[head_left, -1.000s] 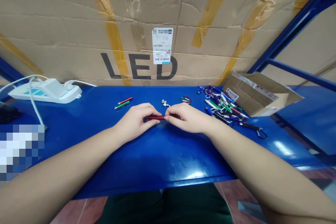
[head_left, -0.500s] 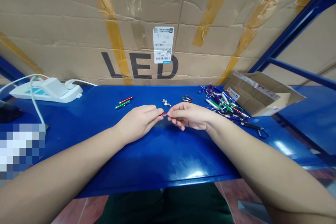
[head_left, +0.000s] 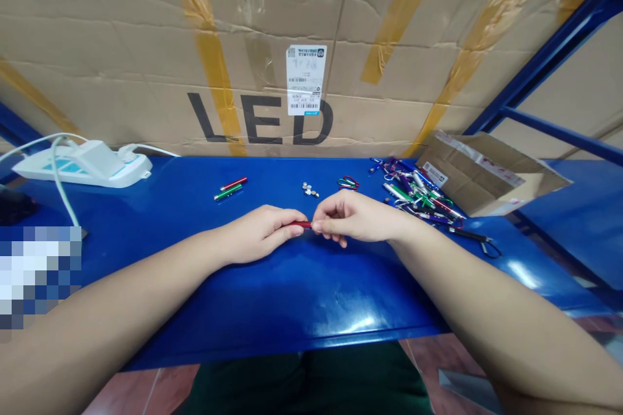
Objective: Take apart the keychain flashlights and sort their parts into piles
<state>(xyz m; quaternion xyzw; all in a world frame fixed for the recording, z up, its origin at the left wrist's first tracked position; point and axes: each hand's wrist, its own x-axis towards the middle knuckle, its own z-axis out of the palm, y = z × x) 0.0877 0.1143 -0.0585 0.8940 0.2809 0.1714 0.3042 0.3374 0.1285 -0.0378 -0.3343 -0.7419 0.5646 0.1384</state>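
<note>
While the left hand (head_left: 265, 233) and right hand (head_left: 353, 215) pinch opposite ends of a slim, shiny red tube (head_left: 304, 225) above the glossy blue tabletop (head_left: 292, 292), small round silvery discs (head_left: 308, 191) lie just beyond, and multicoloured shiny tubes (head_left: 421, 196) heap beside a brown cardboard box (head_left: 467, 175).

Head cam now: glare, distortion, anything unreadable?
All head view: glare on the blue table near its front edge and at right; forearms look stretched toward lower corners; lower-left patch pixelated; red tube between left hand and right hand too small for fine detail.

Left hand (head_left: 263, 233) and right hand (head_left: 351, 217) gripping red tube (head_left: 305, 225), silvery discs (head_left: 308, 190) beyond, blue table (head_left: 292, 301)
</note>
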